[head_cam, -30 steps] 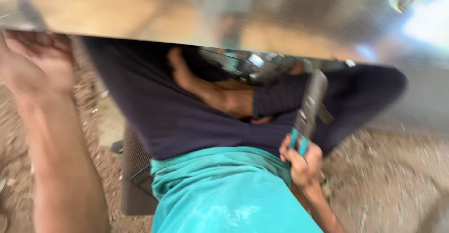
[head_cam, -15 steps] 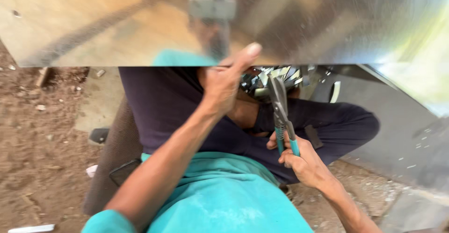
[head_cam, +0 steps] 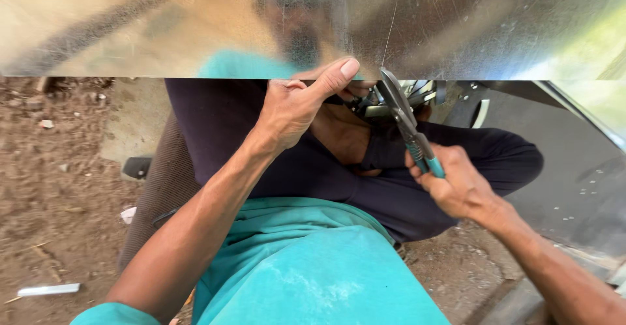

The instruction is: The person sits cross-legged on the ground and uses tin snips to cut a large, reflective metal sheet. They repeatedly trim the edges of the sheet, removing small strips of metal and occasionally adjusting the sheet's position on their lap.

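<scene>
Snips at the sheet's edge

Your left hand is up at the near edge of the shiny metal sheet, which fills the whole top of the view. The thumb is laid out flat along that edge and the fingers curl round underneath, so the hand is pinching the sheet's rim rather than lying spread on it.

Your right hand is closed round the blue-green handles of a pair of tin snips. The fist is tight on the grips, with the handles almost hidden inside it. The snips tilt up and to the left, and their dark blades meet the sheet's edge just beside your left thumb. The blade tips are right at the rim, but you cannot tell from this view whether they have bitten into the metal or only touch it.

You are sitting cross-legged in dark trousers and a teal shirt, and the sheet rests across above your knees. A bare foot shows under the sheet's edge, between your two hands. A second, darker sheet lies on your right, touching the knee. Bare brown earth lies to your left, with a small white strip on it near the lower corner and a dark scrap close to your thigh.
</scene>
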